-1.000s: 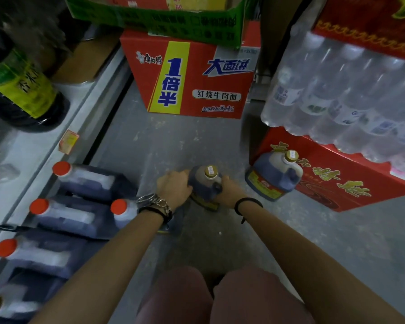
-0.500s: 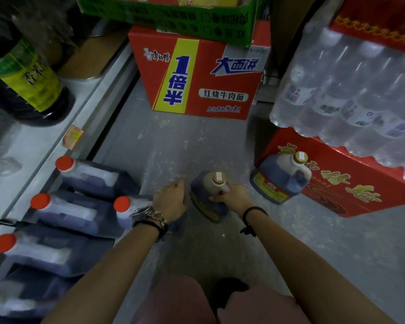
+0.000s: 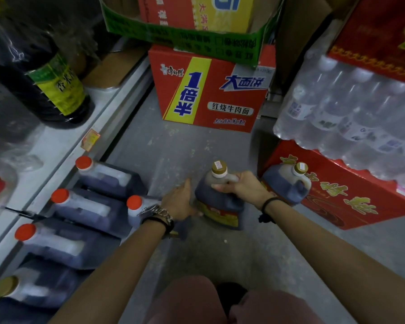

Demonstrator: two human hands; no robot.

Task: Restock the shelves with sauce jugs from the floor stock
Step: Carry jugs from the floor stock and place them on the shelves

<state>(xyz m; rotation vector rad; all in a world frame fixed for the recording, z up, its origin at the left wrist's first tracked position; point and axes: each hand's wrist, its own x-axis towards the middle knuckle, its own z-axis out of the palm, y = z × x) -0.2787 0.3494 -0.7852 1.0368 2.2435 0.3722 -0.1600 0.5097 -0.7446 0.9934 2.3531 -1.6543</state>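
Head view: the right hand was closed around the handle of a gold-capped jug on the floor, likely to take its weight. The left hand lay open against the jug's side, apparently steadying it. A second jug waited just beside, near the shelf holding red-capped jugs, probably its destination.

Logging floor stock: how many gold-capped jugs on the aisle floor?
2. One gold-capped jug centre, handle held by the right hand; a second jug against the red carton. More may be hidden.
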